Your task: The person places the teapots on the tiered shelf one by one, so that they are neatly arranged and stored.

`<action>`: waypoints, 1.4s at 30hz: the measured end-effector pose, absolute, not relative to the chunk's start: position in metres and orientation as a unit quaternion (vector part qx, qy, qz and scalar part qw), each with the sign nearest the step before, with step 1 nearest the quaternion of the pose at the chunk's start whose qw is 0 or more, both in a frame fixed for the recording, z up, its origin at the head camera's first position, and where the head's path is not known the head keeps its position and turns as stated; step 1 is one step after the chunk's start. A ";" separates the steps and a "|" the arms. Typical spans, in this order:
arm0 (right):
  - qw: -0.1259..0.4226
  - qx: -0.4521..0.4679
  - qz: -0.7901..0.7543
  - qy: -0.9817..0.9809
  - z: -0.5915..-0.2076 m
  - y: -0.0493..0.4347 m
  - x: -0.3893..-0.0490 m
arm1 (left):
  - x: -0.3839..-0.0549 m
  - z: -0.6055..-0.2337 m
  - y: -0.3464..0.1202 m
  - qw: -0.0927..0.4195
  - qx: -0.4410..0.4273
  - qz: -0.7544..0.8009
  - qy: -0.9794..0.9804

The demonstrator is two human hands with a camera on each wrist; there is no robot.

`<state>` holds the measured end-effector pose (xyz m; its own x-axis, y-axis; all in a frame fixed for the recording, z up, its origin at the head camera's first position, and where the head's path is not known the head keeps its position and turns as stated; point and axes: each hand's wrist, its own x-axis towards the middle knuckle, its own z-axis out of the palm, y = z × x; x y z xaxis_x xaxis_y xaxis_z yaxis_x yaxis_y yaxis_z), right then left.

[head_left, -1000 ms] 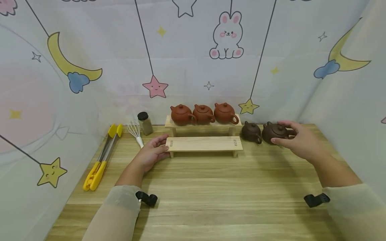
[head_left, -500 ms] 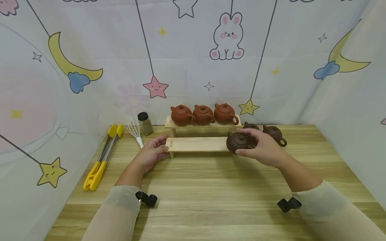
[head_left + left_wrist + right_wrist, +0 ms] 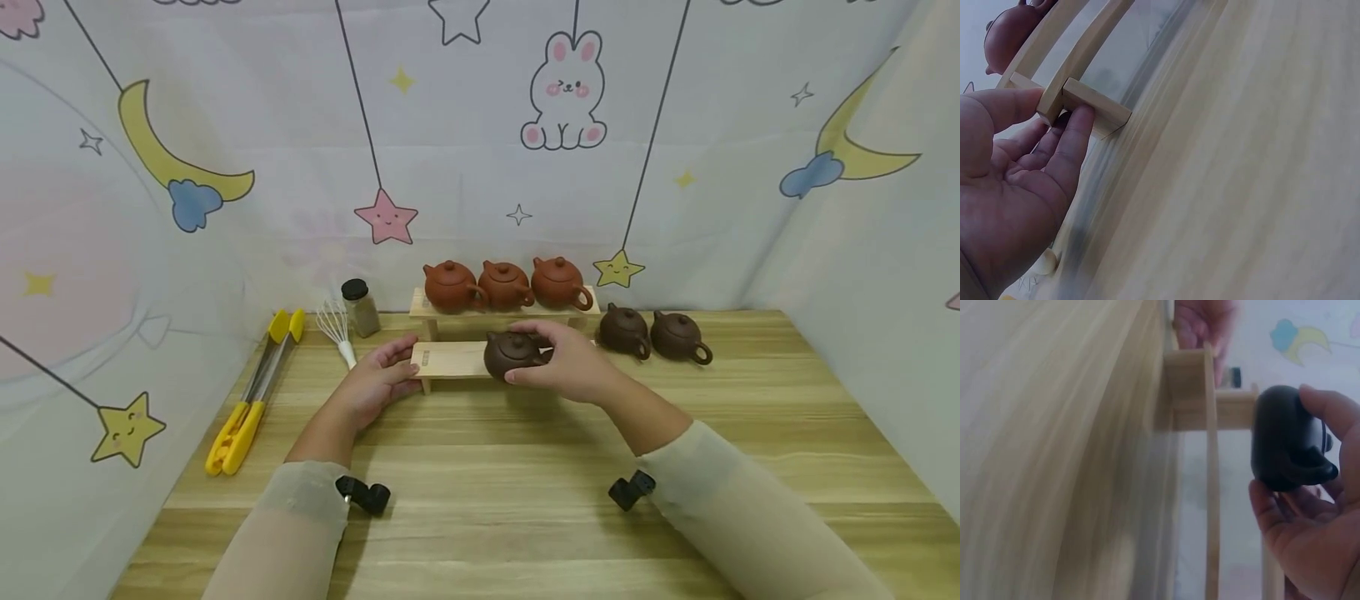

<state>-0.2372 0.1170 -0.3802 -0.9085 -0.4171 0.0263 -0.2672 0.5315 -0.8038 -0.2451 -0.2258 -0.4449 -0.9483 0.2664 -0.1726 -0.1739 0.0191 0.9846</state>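
Observation:
My right hand grips a dark brown teapot by its sides, thumb at the front. It hangs over the middle of the front wooden stand; the right wrist view shows a gap between the teapot and the board. The left end of that stand is pinched by my left hand, with the thumb on top and fingers by the leg, as the left wrist view shows. On the taller stand behind, three reddish-brown teapots sit in a row.
Two more dark teapots, one beside the other, stand on the table right of the stands. At the left lie yellow-handled tongs and a whisk, near a black-lidded jar. A printed curtain closes off the back.
My right hand has carried the dark teapot leftward from the table's right side, past the stand's right end, to over its middle. The left hand has stayed at the stand's left end.

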 end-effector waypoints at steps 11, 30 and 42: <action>0.093 -0.218 -0.453 0.859 -0.387 0.059 -0.257 | -0.246 -0.446 -0.228 0.161 0.041 0.697 0.698; 0.090 -0.180 -0.451 0.869 -0.395 0.011 -0.258 | -0.246 -0.445 -0.229 0.166 0.037 0.689 0.705; 0.090 -0.164 -0.493 0.850 -0.382 0.043 -0.243 | -0.246 -0.447 -0.228 0.161 0.039 0.692 0.703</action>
<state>-0.2426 0.0432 -0.3822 -0.9299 -0.3676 0.0093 -0.1904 0.4596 -0.8675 -0.2463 -0.2281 -0.4467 -0.9454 0.2769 -0.1721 -0.1677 0.0394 0.9850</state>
